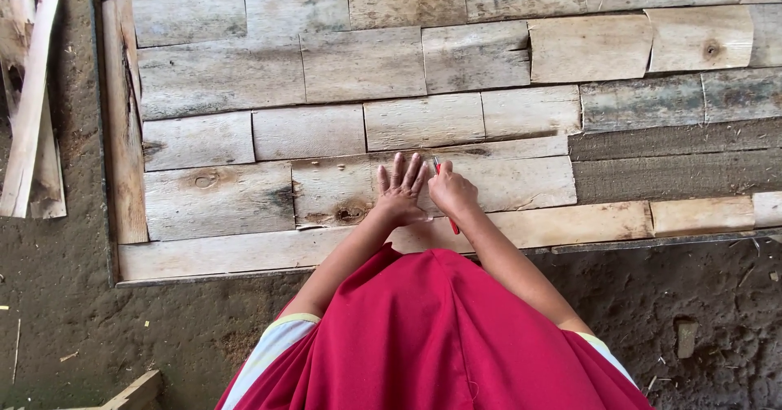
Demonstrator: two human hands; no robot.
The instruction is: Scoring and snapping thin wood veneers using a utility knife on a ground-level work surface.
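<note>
A: Two hands on one plank (489, 184), low centre of the panel (358, 64). Left hand (401, 192) flat, fingers (399, 170) spread a bit and straight, pressing the wood, holding nothing.

B: Right?

A: Right hand (453, 192) curled shut around a red pencil (437, 166). Tip on the plank just beside the left fingertips, tail sticking out below the fist.

B: Mark visible?

A: Can't tell, too small, hands cover it.

B: Progress?

A: Panel mostly filled with short boards in rows inside a frame. Dark gap (676, 162) at right, next to that plank, with no pale boards in it. Looks well along, that stretch left, I'd judge.

B: Anything else?

A: Loose slats (28, 100) far left on the dirt floor (65, 328), well apart from the hands. Red garment (432, 337) fills the bottom. No one else around.
</note>
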